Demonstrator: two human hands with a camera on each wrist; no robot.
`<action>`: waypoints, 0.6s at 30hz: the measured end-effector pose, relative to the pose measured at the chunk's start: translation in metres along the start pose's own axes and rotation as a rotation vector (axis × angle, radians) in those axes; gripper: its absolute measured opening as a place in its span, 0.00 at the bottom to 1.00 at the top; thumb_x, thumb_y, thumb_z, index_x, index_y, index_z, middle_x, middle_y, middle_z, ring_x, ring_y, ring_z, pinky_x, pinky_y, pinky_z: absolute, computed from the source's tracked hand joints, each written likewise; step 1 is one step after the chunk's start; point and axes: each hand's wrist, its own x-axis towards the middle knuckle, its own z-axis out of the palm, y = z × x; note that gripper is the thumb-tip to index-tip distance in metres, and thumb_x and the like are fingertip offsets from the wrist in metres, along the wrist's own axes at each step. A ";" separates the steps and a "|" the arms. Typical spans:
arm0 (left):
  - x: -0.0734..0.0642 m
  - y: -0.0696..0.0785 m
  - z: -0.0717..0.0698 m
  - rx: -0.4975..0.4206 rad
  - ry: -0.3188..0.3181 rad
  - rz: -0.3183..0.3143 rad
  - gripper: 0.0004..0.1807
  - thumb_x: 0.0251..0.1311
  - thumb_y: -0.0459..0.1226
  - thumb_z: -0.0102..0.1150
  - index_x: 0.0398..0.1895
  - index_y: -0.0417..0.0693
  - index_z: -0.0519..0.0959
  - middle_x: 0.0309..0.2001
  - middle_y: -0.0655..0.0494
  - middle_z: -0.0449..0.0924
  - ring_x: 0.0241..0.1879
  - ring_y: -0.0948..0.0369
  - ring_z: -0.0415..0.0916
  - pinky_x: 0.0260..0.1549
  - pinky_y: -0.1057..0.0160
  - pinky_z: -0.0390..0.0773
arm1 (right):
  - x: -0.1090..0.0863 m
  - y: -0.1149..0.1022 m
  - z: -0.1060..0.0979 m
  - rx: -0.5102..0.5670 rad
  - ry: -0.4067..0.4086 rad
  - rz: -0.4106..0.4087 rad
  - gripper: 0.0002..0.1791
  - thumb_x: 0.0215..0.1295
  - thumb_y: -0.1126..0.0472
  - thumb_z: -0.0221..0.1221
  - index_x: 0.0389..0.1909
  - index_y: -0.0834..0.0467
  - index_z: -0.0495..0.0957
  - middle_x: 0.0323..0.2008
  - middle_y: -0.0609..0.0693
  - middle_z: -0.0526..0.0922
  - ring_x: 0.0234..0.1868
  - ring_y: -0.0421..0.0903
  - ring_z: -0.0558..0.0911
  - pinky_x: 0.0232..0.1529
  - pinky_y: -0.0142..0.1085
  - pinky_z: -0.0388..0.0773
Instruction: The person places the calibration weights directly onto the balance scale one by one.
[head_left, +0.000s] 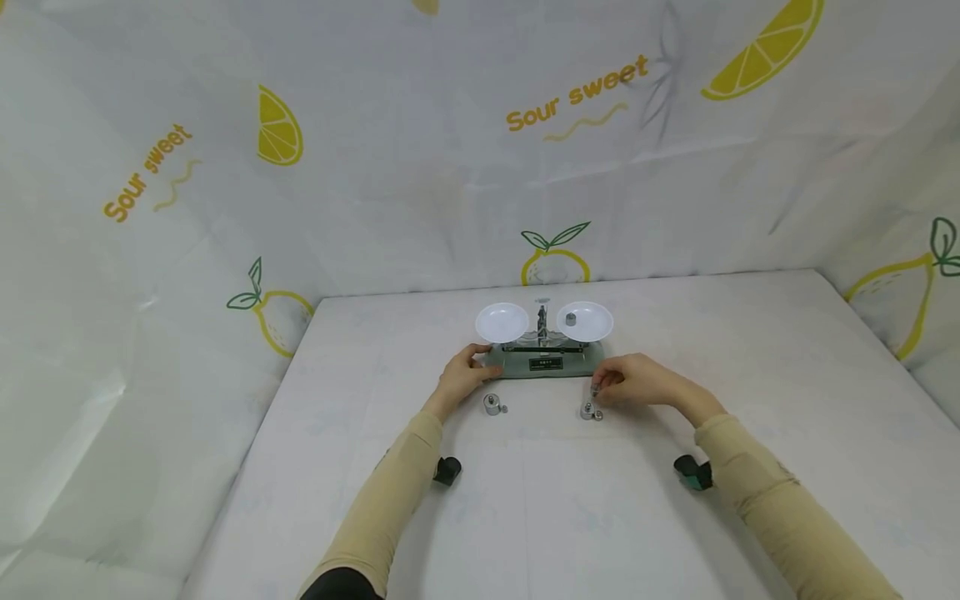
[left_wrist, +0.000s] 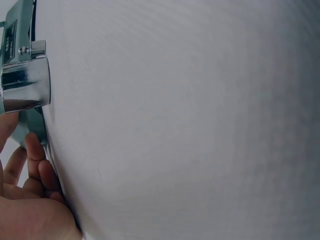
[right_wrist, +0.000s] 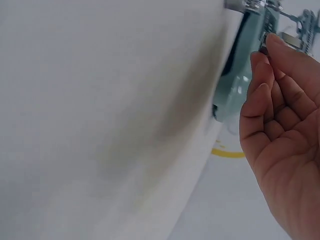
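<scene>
Here, the balance (head_left: 546, 364) is gripped by the half-curled left hand (head_left: 462, 377); a weight (head_left: 595, 389) is pinched by the nearly closed right hand (head_left: 636, 379).

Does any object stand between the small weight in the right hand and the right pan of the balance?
Nothing visible blocks the way from the right hand, pinching the small weight, to the right pan. The green base lies lower than the pan, where another weight sits.
</scene>
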 end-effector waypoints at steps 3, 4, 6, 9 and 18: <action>0.000 0.000 0.000 -0.001 -0.001 0.003 0.29 0.53 0.48 0.64 0.59 0.57 0.71 0.27 0.60 0.67 0.28 0.62 0.64 0.31 0.66 0.65 | -0.003 -0.004 -0.006 -0.001 0.031 -0.007 0.09 0.57 0.60 0.63 0.38 0.58 0.80 0.34 0.49 0.83 0.36 0.39 0.79 0.39 0.33 0.76; 0.000 0.000 0.000 -0.002 -0.002 0.004 0.29 0.53 0.48 0.64 0.59 0.57 0.71 0.27 0.60 0.68 0.29 0.62 0.64 0.31 0.66 0.65 | -0.005 -0.005 -0.009 -0.002 0.041 -0.015 0.08 0.57 0.61 0.63 0.38 0.59 0.80 0.34 0.49 0.83 0.36 0.39 0.79 0.39 0.33 0.76; 0.000 0.000 0.000 0.000 -0.001 0.004 0.29 0.53 0.47 0.64 0.59 0.57 0.71 0.27 0.60 0.68 0.29 0.62 0.65 0.31 0.66 0.65 | -0.007 -0.009 -0.014 -0.009 0.055 -0.033 0.08 0.58 0.60 0.62 0.38 0.59 0.80 0.34 0.49 0.83 0.36 0.39 0.80 0.38 0.32 0.76; -0.001 0.002 0.000 0.007 0.000 0.000 0.28 0.53 0.47 0.64 0.59 0.57 0.71 0.28 0.60 0.68 0.29 0.62 0.65 0.31 0.66 0.65 | -0.012 -0.015 -0.023 -0.011 0.066 -0.044 0.09 0.59 0.59 0.62 0.38 0.58 0.79 0.35 0.48 0.84 0.37 0.39 0.80 0.38 0.31 0.76; -0.003 0.004 -0.001 0.001 0.001 -0.008 0.28 0.53 0.47 0.64 0.60 0.57 0.71 0.27 0.60 0.67 0.29 0.62 0.64 0.31 0.66 0.64 | -0.020 -0.032 -0.044 0.026 0.174 -0.041 0.11 0.61 0.59 0.60 0.42 0.59 0.78 0.35 0.49 0.83 0.37 0.40 0.79 0.37 0.29 0.75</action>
